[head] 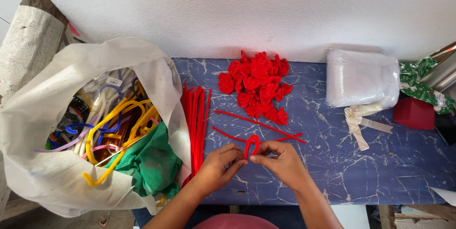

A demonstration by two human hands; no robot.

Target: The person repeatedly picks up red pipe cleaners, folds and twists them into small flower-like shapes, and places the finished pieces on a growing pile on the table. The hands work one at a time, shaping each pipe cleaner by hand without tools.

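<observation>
hands meet over the blue surface [332, 162]: left hand [219, 165] and right hand [280, 160] both pinch a bent red pipe cleaner [251, 144] looping up between their fingertips.

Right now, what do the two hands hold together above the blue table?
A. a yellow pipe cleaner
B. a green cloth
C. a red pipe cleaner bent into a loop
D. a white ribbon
C: the left hand and the right hand pinch the ends of a red pipe cleaner bent into a loop.
</observation>
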